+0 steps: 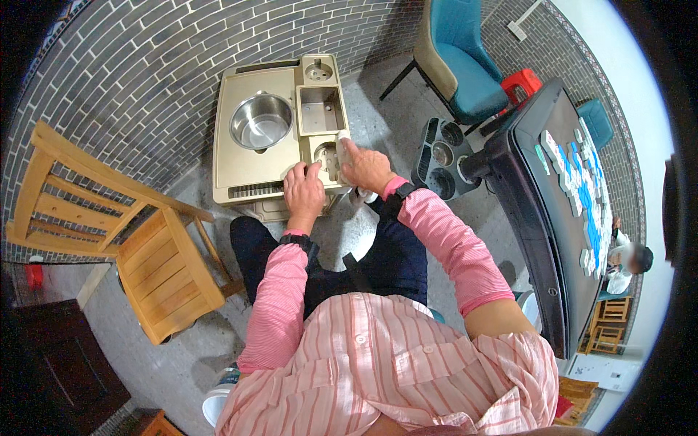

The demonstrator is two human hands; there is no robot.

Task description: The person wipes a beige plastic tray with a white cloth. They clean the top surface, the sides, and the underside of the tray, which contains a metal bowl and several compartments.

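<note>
A beige plastic tea cart (256, 182) stands before me, with a round cup holder (326, 158) at its near right corner. My left hand (304, 192) rests on the cart's near edge, just left of that holder, holding nothing. At the right rim, my right hand (368, 166) grips what looks like a white cloth (343, 150) and presses it along the outer side; its lower part is hidden by the fingers. A stainless steel pot (262, 122) sits in the cart top. Behind the near holder lie a square bin (323, 111) and another round holder (318, 71).
A wooden chair (169, 272) is at left, a teal armchair (463, 71) at the upper right. A dark holder tray (444, 158) juts from a mahjong table (545, 229) bearing tiles (581, 185). A brick wall (147, 82) runs behind the cart. Another person (627, 261) sits far right.
</note>
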